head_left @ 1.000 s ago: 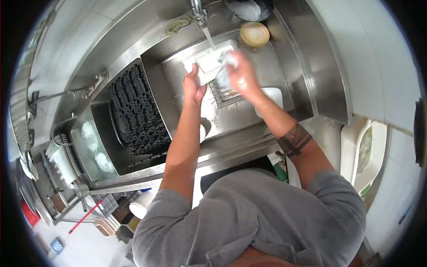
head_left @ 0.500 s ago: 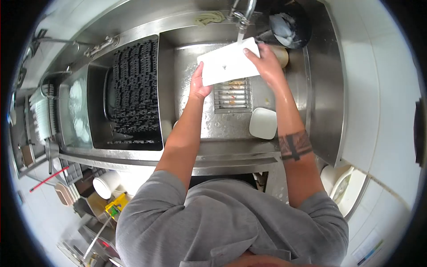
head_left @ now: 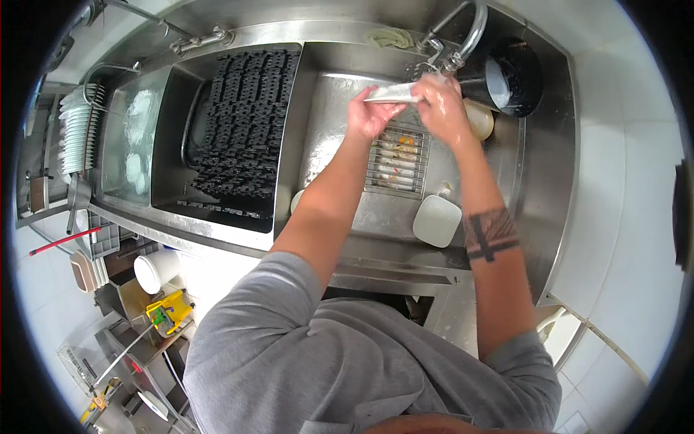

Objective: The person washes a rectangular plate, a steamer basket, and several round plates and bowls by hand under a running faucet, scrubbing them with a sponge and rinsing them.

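Note:
A white rectangular plate (head_left: 392, 93) is tilted nearly edge-on under the faucet (head_left: 463, 50), over the sink basin (head_left: 332, 101). My left hand (head_left: 370, 117) grips its left end, with the thumb at the upper edge and the fingers below. My right hand (head_left: 442, 108), wet and closed, is at the plate's right end beneath the spout, where water splashes over it. Below my hands lies a wire rack (head_left: 396, 170) over the drain, with food scraps in it. A white square dish (head_left: 437, 221) sits on the basin floor near my right forearm.
A black round pan (head_left: 524, 79) and a yellowish container (head_left: 479, 120) are at the right. Black perforated mats (head_left: 249, 108) fill the middle basin, and the left basin (head_left: 134, 145) holds water. A cloth (head_left: 390, 37) lies on the back ledge. White plates (head_left: 76, 130) stand racked far left.
The plate has tipped from facing the camera to nearly edge-on. My right hand has come in under the spout at its right end. The whole view has shifted.

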Demonstrator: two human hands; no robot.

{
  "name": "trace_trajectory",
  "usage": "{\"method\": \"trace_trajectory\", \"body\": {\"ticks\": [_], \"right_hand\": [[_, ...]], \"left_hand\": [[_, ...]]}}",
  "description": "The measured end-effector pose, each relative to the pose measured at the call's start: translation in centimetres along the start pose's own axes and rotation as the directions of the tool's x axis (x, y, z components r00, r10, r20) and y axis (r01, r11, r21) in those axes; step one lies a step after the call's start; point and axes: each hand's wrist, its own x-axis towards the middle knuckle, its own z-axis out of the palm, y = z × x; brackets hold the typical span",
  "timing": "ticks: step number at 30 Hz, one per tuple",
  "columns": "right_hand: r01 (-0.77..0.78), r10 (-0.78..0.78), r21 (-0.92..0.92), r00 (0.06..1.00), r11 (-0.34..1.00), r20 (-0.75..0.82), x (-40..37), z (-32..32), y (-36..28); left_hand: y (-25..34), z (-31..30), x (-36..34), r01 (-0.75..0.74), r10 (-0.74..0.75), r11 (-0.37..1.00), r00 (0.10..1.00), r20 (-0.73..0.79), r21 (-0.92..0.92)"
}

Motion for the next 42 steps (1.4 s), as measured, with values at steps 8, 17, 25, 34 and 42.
{"method": "trace_trajectory", "body": {"ticks": [8,17,25,34,42], "right_hand": [[0.354,0.886,0.884,0.445,-0.304,0.127,-10.5,5.3,-2.2],[-0.283,0.725,0.864,0.47,-0.417,0.504,-14.7,10.1,2.5],[-0.291,0.885,0.946,0.389,-0.145,0.255,-14.3,3.0,-13.4],[-0.257,0.667,0.936,0.744,0.241,0.033,8.2,12.0,-42.1],[-0.558,0.54,0.814,0.74,0.161,0.401,32.5,40.7,-66.4]], "left_hand": [[-3.8,1.0,3.2,-0.115,0.126,0.983,0.989,-0.074,0.142],[1.8,0.6,-4.2,0.104,0.085,0.443,0.984,-0.158,0.89],[10.3,4.4,-19.5,0.015,-0.133,0.138,0.991,0.004,0.99],[41.6,3.1,-31.1,-0.254,0.599,-0.386,0.662,0.451,0.887],[77.8,-19.1,-33.0,0.194,0.878,-0.287,0.445,0.177,0.938]]}}
